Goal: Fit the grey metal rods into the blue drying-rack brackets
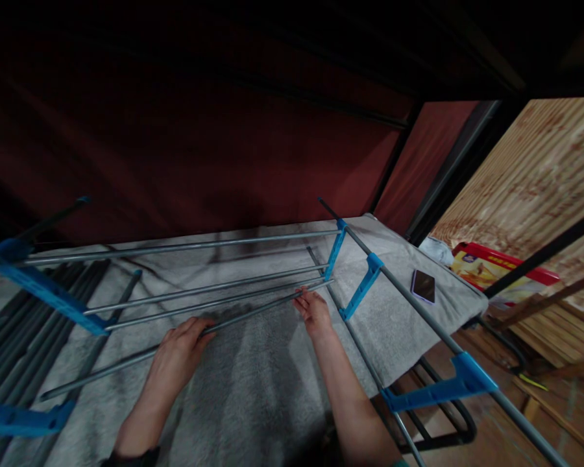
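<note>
A thin grey metal rod [253, 312] slants across a partly assembled rack. My left hand [182, 347] is wrapped round its middle, while my right hand [313, 310] pinches it near the right end. The rod's left end hangs free over the cloth. Several similar crossbars [199, 245] span from a blue plastic bracket [43, 288] on the left to another blue bracket [335, 253] on the right. Closest to my right hand is a separate blue bracket [363, 288] between two long side poles. A lower blue bracket [438, 386] joins those poles nearer to me.
Grey cloth [253, 389] covers the table. Several dark grey tubes [34, 324] lie at the left. A phone [423, 286] rests on the right side. Beyond the table edge are a red and yellow box [496, 269] and a slatted wooden piece [559, 331].
</note>
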A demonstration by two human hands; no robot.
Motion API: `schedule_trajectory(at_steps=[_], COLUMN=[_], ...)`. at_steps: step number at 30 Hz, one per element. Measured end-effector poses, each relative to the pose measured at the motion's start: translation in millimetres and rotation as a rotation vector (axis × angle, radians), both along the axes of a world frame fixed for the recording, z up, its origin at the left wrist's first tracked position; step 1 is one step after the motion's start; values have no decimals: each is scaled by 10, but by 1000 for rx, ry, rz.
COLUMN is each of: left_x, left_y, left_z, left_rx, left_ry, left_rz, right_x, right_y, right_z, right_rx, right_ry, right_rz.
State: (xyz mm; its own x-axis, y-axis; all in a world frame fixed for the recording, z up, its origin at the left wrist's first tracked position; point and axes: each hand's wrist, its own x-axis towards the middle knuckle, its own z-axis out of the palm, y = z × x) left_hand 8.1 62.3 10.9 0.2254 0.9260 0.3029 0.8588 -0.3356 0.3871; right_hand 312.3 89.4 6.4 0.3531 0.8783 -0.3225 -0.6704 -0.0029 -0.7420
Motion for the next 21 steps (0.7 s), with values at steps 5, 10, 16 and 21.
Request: schedule_trajectory(at_steps=[5,10,16,21], left_x=[52,108,198,328], left_y=[-29,-58,-113,-225], left_z=[24,68,125,215], left_rx=[53,81,210,271], left_ry=[35,80,37,-254], left_rz=[-14,5,83,329], right_x=[-75,-134,-116,-26], right_y=[-12,-36,-65,-70], right_z=[1,-1,9,21], right_rx=[-48,-92,-58,-87], right_ry=[32,62,70,36], right_rz=[50,70,42,12])
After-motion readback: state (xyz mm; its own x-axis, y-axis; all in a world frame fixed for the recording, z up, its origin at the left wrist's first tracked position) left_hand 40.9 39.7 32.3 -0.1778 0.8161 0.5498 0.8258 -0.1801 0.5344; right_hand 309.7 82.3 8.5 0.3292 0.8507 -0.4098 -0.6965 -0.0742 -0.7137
